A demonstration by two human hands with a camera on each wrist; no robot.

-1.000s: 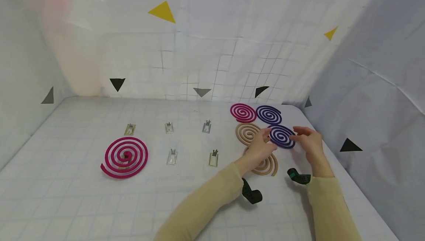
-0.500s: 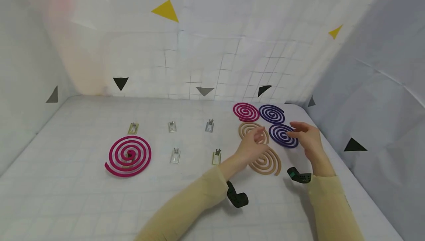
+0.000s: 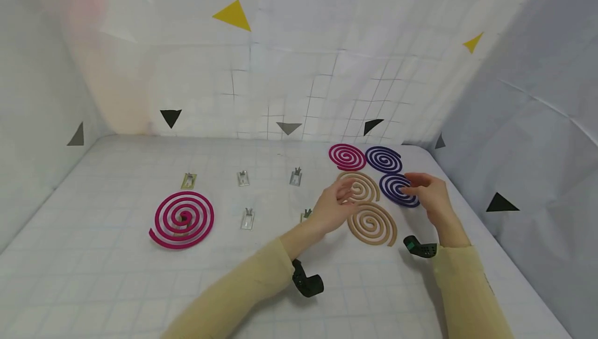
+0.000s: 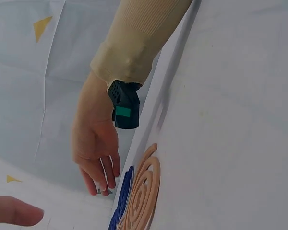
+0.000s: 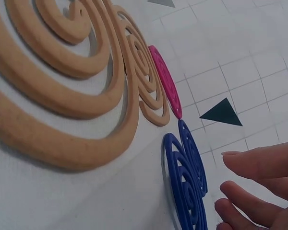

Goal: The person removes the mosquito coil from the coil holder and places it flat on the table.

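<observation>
My left hand (image 3: pixel 334 205) hovers with fingers loosely bent, left of two tan mosquito coils, the farther one (image 3: pixel 374 186) and the nearer one (image 3: pixel 372 224). Nothing is in it. At the right, my right hand (image 3: pixel 431 193) hangs over the right edge of a dark blue mosquito coil (image 3: pixel 390 188). In the right wrist view its fingers (image 5: pixel 259 160) are relaxed, with a gap between them and the blue coil (image 5: pixel 175 182). Behind lie a second blue coil (image 3: pixel 383 159) and a pink one (image 3: pixel 347 157). Another pink coil (image 3: pixel 207 219) sits at the left over a small metal stand.
Several small metal coil stands are spread over the white table (image 3: pixel 140 287), among them one at the back left (image 3: pixel 189 181), one in the middle (image 3: pixel 247 219) and one farther right (image 3: pixel 296 177). White sheeting rises behind and at both sides. Each wrist wears a black camera (image 3: pixel 308 282).
My left hand has drawn away from the nearer blue coil, moving left and toward me, uncovering the tan coils. The right hand stays beside that blue coil. The view has shifted slightly.
</observation>
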